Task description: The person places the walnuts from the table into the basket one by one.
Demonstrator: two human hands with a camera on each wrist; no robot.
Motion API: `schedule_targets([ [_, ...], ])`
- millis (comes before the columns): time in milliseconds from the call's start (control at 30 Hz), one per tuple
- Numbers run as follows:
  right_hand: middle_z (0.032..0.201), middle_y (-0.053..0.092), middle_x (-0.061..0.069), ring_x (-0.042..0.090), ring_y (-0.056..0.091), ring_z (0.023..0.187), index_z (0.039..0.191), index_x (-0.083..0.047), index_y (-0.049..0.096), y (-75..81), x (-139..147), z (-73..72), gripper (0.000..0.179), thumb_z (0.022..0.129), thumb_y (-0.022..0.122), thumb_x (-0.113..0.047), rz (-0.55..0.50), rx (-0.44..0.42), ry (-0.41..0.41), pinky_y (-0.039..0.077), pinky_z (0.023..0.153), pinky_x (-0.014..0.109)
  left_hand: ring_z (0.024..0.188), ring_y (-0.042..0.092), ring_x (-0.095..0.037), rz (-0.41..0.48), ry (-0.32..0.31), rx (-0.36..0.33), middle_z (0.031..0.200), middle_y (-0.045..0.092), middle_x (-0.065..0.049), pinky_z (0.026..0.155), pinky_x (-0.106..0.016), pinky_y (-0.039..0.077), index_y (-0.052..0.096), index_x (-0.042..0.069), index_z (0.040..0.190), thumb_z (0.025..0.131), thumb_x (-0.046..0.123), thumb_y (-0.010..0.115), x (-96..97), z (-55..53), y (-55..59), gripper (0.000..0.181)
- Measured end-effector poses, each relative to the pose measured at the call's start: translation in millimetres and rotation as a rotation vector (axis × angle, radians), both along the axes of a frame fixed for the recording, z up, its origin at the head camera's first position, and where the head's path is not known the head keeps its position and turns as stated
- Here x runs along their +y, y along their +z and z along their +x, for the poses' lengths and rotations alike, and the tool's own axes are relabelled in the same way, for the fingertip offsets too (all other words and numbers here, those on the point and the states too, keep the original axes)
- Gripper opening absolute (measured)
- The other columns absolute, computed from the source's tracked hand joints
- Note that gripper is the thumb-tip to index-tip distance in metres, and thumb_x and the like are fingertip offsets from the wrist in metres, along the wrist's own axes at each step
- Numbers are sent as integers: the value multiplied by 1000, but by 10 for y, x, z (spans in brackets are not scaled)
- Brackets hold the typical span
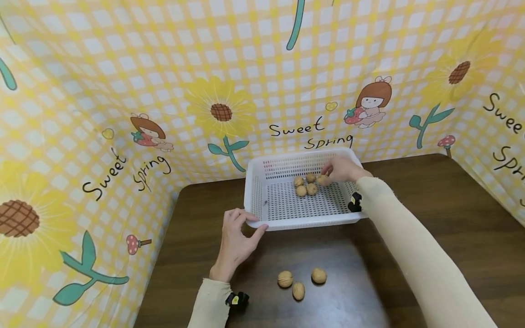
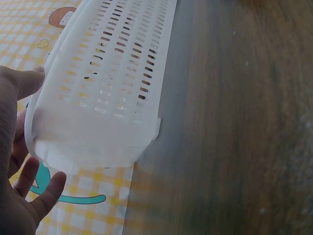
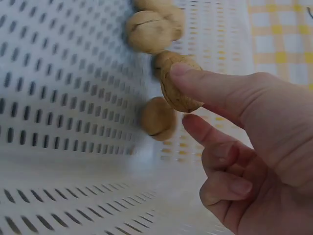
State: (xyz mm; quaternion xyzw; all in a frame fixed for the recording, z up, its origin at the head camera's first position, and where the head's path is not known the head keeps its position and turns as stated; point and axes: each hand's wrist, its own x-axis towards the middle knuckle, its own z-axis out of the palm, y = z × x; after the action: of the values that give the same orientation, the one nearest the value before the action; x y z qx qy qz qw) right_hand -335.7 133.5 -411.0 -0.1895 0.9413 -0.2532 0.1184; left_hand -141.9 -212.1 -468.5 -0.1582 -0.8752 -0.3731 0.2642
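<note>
A white perforated plastic basket [image 1: 311, 222] stands on the table near the patterned cloth. My left hand [image 1: 238, 239] grips its near left corner. Seen from the left wrist, the thumb lies at the basket's rim [image 2: 35, 115], with the other fingers spread around the corner. My right hand [image 1: 342, 169] is inside the basket on its right side, pinching a walnut [image 3: 182, 88] between thumb and fingers. Several other walnuts [image 1: 301, 190] sit clustered on the basket floor just left of it; one walnut [image 3: 159, 118] appears right below the held one in the right wrist view.
Three walnuts lie on the dark wooden table [image 1: 197, 255] in front of the basket: a left one [image 1: 285, 279], a middle one [image 1: 298, 290] and a right one [image 1: 319, 275]. A yellow checked cloth [image 1: 172, 82] with printed flowers hangs behind and beside the table.
</note>
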Motion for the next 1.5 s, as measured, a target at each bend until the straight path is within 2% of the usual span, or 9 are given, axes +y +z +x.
schedule_targets([
  [133, 124, 75, 24, 38, 70, 116, 121, -1, 76, -88, -21, 6, 39, 89, 85, -22, 28, -14, 19, 57, 97, 50, 106, 51, -26, -1, -6, 12, 98, 66, 1, 93, -43, 42, 71, 18, 92, 83, 25, 92, -2, -5, 1, 24],
  [233, 129, 73, 24, 38, 68, 119, 123, -2, 76, -125, -32, 8, 40, 89, 85, -23, 36, -36, 2, 57, 99, 50, 107, 52, -26, -4, -11, 12, 98, 66, 1, 93, -42, 42, 71, 18, 93, 83, 25, 92, 1, -4, 2, 24],
  [633, 127, 73, 20, 32, 65, 113, 123, -3, 74, -178, -11, 12, 42, 89, 83, -25, 88, -80, 6, 55, 98, 47, 107, 52, -26, 3, -5, -6, 99, 66, 0, 94, -43, 42, 72, 17, 92, 83, 26, 92, 11, -5, 1, 24],
  [800, 132, 69, 23, 34, 66, 117, 127, -2, 72, -44, 36, 60, 44, 94, 79, -30, 61, -104, 8, 56, 98, 49, 109, 52, -27, 8, -6, -16, 99, 67, 1, 95, -43, 42, 72, 18, 93, 83, 26, 92, 17, 2, 4, 24],
  [967, 132, 70, 24, 33, 71, 111, 131, 0, 70, 288, 55, 145, 46, 98, 73, -32, 46, -46, 55, 59, 93, 48, 110, 52, -28, 3, -6, -1, 100, 67, 0, 95, -44, 43, 72, 18, 93, 82, 26, 93, 9, -3, 12, 24],
  [1100, 133, 71, 22, 32, 72, 112, 135, -4, 69, 548, 19, 297, 46, 100, 72, -34, 36, -24, 85, 59, 94, 50, 110, 52, -28, -2, -3, 5, 99, 67, 0, 95, -43, 42, 72, 18, 93, 82, 26, 93, -4, 0, 0, 24],
  [1200, 126, 75, 17, 30, 72, 111, 132, -7, 72, 639, -22, 481, 41, 101, 72, -34, -18, 42, 117, 59, 93, 48, 109, 52, -29, -3, -1, 10, 99, 67, -1, 95, -43, 42, 72, 17, 93, 82, 25, 93, -11, 3, -7, 25],
  [1367, 107, 80, 3, 16, 68, 83, 119, -10, 78, 555, -77, 904, 25, 98, 77, -25, -214, 162, 200, 56, 75, 34, 109, 52, -28, -6, -1, 2, 100, 66, -1, 95, -43, 43, 72, 17, 93, 82, 25, 93, -11, -5, -2, 25],
  [1500, 97, 79, -7, 6, 61, 70, 112, -16, 80, 393, -129, 1298, 18, 95, 80, -20, -317, 178, 284, 50, 63, 25, 110, 52, -28, -4, -4, -5, 100, 66, -1, 95, -43, 42, 72, 17, 93, 82, 26, 93, -8, -11, 1, 25],
])
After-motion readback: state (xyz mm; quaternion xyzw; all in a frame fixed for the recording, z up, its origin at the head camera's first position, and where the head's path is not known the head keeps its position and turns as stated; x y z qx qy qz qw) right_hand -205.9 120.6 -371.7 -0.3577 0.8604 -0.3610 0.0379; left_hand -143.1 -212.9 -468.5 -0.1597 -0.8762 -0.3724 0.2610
